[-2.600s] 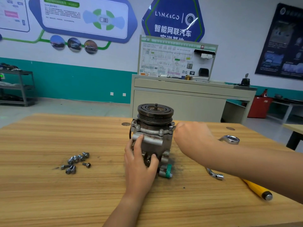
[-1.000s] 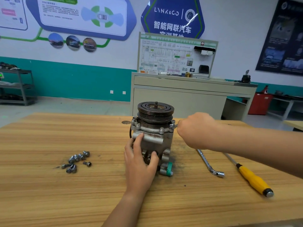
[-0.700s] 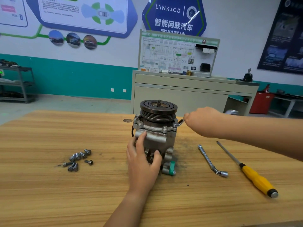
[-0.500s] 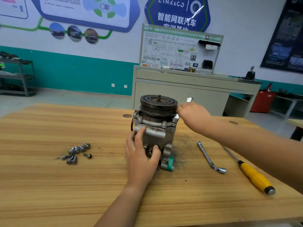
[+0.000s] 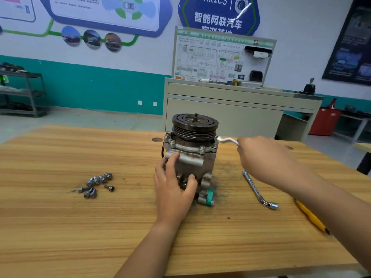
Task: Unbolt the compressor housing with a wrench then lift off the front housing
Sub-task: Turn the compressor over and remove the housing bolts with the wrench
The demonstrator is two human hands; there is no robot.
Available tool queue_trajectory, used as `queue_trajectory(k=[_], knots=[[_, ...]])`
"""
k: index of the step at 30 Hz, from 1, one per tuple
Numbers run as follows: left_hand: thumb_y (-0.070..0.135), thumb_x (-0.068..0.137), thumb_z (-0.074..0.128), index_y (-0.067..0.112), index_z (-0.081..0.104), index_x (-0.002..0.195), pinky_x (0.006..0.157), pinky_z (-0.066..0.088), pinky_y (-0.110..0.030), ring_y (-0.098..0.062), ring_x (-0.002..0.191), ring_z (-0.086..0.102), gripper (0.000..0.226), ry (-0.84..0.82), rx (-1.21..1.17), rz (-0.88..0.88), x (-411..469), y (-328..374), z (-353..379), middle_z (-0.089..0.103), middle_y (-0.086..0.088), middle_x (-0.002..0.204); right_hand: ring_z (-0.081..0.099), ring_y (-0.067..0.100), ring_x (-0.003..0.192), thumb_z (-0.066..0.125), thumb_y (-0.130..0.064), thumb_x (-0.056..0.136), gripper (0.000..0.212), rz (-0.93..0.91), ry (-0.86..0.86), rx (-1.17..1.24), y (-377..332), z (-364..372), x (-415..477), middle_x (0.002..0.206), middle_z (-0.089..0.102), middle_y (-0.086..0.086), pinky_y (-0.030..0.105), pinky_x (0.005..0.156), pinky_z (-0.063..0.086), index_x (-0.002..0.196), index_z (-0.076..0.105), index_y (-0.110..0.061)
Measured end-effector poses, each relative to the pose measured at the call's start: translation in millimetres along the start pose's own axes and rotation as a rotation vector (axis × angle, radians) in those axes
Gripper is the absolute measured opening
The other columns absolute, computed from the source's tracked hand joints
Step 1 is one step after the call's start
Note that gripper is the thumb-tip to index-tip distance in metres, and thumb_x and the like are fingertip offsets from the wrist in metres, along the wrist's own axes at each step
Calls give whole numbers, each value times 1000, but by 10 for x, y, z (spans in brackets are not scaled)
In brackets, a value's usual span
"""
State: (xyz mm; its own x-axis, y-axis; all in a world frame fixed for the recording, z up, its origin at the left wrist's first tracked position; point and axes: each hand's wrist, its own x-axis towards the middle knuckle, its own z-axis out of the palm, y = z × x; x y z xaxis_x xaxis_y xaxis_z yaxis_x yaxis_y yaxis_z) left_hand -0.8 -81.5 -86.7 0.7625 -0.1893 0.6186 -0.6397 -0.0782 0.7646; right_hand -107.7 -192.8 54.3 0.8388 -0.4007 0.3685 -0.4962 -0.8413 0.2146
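Observation:
A grey metal compressor (image 5: 192,157) stands upright on the wooden table (image 5: 80,227), its dark grooved pulley (image 5: 194,125) on top. Bolts (image 5: 201,148) sit in the flange of the front housing under the pulley. My left hand (image 5: 172,189) grips the lower body of the compressor from the near side, thumb on the right. My right hand (image 5: 263,157) holds a silver wrench (image 5: 226,140) whose head sits at the flange's right corner bolt; most of the wrench is hidden in my fist.
Several loose bolts (image 5: 96,183) lie on the table to the left. An L-shaped socket wrench (image 5: 259,189) and a yellow-handled screwdriver (image 5: 309,215) lie to the right, partly under my right arm. A grey cabinet (image 5: 230,113) stands behind the table.
My right hand has swung the wrench around the flange's right corner bolt, from in front of it to behind the pulley and now out to the right. My left hand has kept its grip.

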Motion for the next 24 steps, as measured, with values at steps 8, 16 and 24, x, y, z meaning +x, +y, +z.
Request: queue_trajectory(k=[8, 16, 24], knots=[[15, 81, 65, 29, 39, 135, 96, 39, -38, -22, 124, 36, 62, 3, 5, -17, -5, 30, -10, 33, -6, 136, 47, 21, 72, 45, 3, 88, 19, -220, -94, -313, -250, -169, -10, 62, 28, 0, 28, 56, 36, 100, 51, -10], [18, 82, 64, 57, 25, 120, 100, 40, -42, -20, 125, 36, 67, 0, 0, 19, -14, 67, -35, 31, -4, 137, 33, 9, 47, 35, -13, 95, 16, -363, -170, -380, 94, -87, 213, 59, 35, -5, 22, 41, 27, 106, 46, -11], [16, 82, 65, 30, 39, 135, 98, 40, -45, -21, 122, 36, 61, 37, 0, -33, -10, 38, 38, 32, -4, 136, 63, 30, 90, 51, 9, 83, 28, -469, 153, -347, 157, 282, 700, 99, 64, 16, 37, 87, 46, 110, 53, 2]])
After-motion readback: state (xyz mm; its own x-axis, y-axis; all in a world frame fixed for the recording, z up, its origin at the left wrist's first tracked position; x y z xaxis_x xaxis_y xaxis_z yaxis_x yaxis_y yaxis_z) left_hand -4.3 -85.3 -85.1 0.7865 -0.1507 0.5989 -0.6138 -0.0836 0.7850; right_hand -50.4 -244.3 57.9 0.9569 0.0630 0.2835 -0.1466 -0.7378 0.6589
